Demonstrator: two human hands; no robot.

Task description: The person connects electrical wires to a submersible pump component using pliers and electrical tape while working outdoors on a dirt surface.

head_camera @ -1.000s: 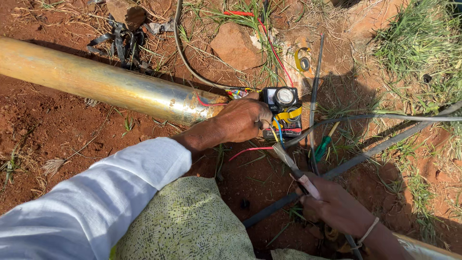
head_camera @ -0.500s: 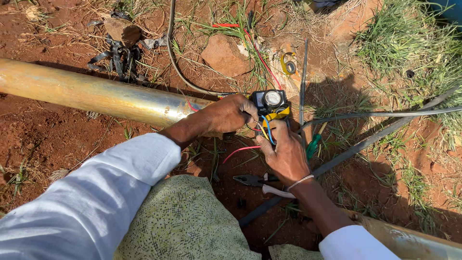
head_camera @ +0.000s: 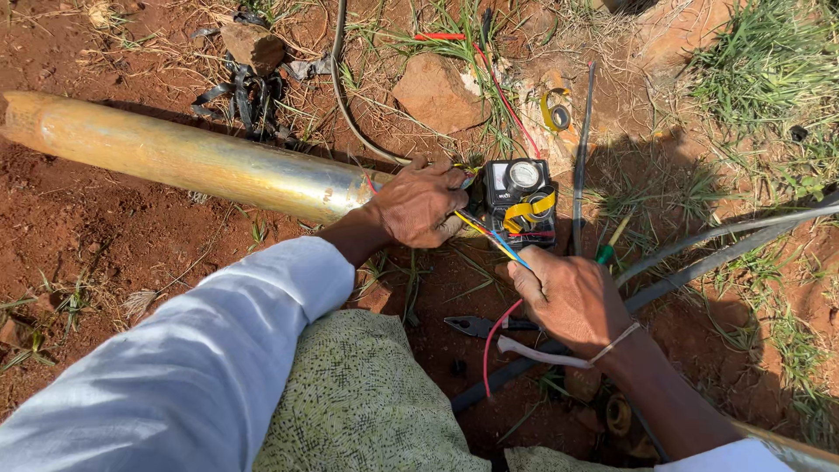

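Hands of one person meet over red soil, seen from above. Lying across the ground from the left is a long brass-coloured metal cylinder (head_camera: 183, 160), the largest thing in view, its near end reaching the left hand (head_camera: 418, 205). That hand is curled closed around the cylinder's end, beside a small black meter (head_camera: 519, 199) with a round dial and a band of yellow tape, which sits on the dirt just right of the knuckles. A white sleeve (head_camera: 175, 367) covers the left arm. The right hand (head_camera: 566, 297), wearing a thin bracelet, is closed, pinching a bundle of yellow, blue and red wires (head_camera: 489, 240) that run up to the meter. Black cables (head_camera: 699, 253) cross the ground to the right. Pliers (head_camera: 481, 326) lie on the soil just left of the right hand. A reddish stone (head_camera: 437, 92) rests beyond the meter.
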